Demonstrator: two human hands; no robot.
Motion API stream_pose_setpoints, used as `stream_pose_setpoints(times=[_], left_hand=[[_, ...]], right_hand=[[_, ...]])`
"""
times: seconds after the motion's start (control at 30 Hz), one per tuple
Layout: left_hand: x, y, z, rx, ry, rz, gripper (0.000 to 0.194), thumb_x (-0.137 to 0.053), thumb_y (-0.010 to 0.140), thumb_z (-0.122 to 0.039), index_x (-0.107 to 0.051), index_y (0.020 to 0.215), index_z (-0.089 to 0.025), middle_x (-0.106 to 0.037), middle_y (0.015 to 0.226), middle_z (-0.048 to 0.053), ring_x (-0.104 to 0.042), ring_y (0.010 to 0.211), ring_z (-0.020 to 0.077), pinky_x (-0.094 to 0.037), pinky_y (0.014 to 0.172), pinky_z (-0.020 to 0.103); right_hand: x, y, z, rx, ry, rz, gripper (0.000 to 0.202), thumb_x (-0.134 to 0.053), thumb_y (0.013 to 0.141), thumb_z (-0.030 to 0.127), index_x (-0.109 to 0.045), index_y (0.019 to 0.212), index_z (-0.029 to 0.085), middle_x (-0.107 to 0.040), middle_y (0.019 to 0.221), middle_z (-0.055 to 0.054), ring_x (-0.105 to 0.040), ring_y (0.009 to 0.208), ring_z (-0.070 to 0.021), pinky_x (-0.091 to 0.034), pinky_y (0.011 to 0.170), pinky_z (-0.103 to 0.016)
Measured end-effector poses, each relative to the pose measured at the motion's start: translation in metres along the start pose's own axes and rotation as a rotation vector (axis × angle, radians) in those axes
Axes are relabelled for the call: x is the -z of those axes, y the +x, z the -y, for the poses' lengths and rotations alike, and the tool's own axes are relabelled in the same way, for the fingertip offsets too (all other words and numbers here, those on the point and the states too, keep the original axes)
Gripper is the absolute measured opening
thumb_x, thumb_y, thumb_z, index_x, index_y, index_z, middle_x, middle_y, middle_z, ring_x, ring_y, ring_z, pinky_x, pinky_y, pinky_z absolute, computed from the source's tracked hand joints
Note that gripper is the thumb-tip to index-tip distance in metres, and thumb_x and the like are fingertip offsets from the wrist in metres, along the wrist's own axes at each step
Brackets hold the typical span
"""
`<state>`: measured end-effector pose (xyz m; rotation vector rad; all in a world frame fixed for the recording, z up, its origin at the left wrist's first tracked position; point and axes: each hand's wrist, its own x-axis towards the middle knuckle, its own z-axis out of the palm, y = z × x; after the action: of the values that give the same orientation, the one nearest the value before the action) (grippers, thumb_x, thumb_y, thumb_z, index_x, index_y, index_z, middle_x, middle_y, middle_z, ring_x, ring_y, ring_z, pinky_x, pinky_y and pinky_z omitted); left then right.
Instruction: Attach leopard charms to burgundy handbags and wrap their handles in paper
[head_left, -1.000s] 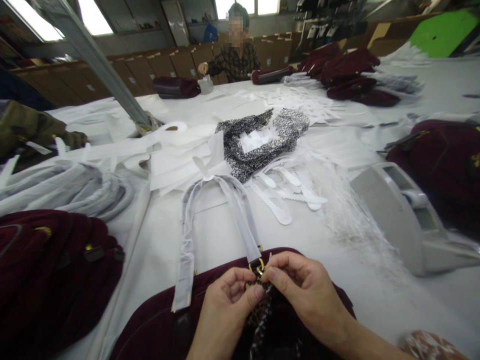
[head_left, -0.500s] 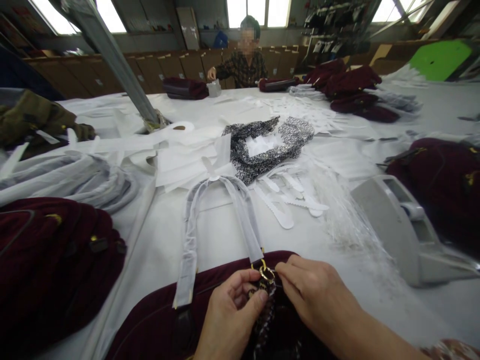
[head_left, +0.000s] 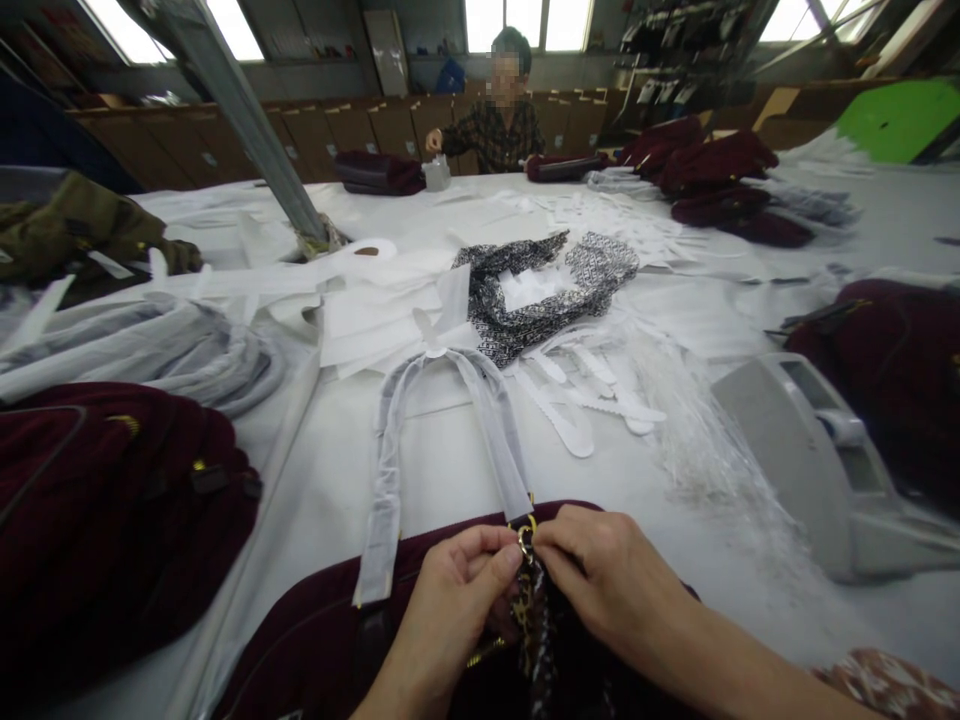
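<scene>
A dark maroon handbag [head_left: 300, 625] lies in front of me, its arched handle [head_left: 387, 440] wrapped in pale film and standing away from me. At the handle's right end, a small gold ring [head_left: 526, 541] hangs near yellow-metal hardware. My left hand [head_left: 454, 595] pinches the ring's left side between thumb and forefinger. The fingertips of my right hand [head_left: 611, 565] are pressed together at its right side. Below the ring dangles a patterned brown, black and white fabric strip [head_left: 534, 630], with gold links beside it. What exactly lies between my right fingertips is partly hidden.
Maroon bags [head_left: 142, 480] are piled at left, with more maroon bags [head_left: 900, 360] at right beside a grey tape dispenser [head_left: 799, 460]. Ahead lie black-and-white patterned fabric [head_left: 510, 325] and white cut strips [head_left: 562, 410]. A slanted metal post [head_left: 255, 140] and a person [head_left: 499, 130] are beyond.
My right fingers have moved left onto the ring, and my left fingers have closed nearer to it. The ring has turned more edge-on. The view has shifted slightly.
</scene>
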<state>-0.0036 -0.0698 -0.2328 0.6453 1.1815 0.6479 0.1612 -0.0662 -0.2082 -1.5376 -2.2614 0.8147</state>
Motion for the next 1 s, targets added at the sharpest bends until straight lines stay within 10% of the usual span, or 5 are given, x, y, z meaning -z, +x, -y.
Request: stream_pose_setpoints(times=[0.13, 0.37, 0.63, 1.0], left_hand=[[-0.002, -0.003, -0.001, -0.059, 0.057, 0.035, 0.032, -0.062, 0.073, -0.044, -0.056, 0.079, -0.013, -0.053, 0.058, -0.003, -0.044, 0.046, 0.0062, -0.034, 0.047, 0.017], [-0.012, -0.020, -0.007, -0.625, 0.596, -0.217, 0.019, -0.046, 0.085, -0.033, -0.057, 0.078, -0.020, -0.059, 0.072, 0.000, -0.054, 0.067, 0.0133, -0.041, 0.065, 0.022], [-0.008, -0.017, -0.011, -0.489, 0.443, -0.258, 0.027, -0.035, 0.090, -0.039, -0.050, 0.079, -0.020, -0.057, 0.069, 0.000, -0.054, 0.061, 0.0129, -0.044, 0.059, 0.023], [0.001, -0.007, -0.011, -0.613, 1.170, -0.220, 0.017, -0.050, 0.082, -0.031, -0.064, 0.091, -0.026, -0.055, 0.080, 0.004, -0.050, 0.080, 0.0218, -0.039, 0.072, 0.034]], right_hand=[[0.000, 0.001, 0.000, 0.025, 0.056, -0.028, 0.023, -0.044, 0.087, 0.013, -0.064, 0.078, 0.020, -0.057, 0.068, 0.000, -0.054, 0.062, -0.0116, -0.038, 0.059, -0.022], [0.016, 0.010, 0.009, 0.088, 0.403, -0.058, 0.016, -0.048, 0.086, 0.016, -0.063, 0.090, 0.019, -0.064, 0.087, -0.002, -0.057, 0.079, -0.0123, -0.044, 0.074, -0.023], [0.011, 0.000, 0.007, -0.230, 0.802, 0.053, 0.021, -0.053, 0.084, 0.032, -0.066, 0.086, 0.015, -0.066, 0.075, -0.002, -0.058, 0.068, -0.0131, -0.046, 0.062, -0.022], [0.015, -0.002, 0.000, -0.267, 0.667, -0.167, 0.022, -0.055, 0.082, 0.033, -0.070, 0.091, 0.020, -0.069, 0.081, -0.002, -0.061, 0.076, -0.0170, -0.048, 0.070, -0.026]])
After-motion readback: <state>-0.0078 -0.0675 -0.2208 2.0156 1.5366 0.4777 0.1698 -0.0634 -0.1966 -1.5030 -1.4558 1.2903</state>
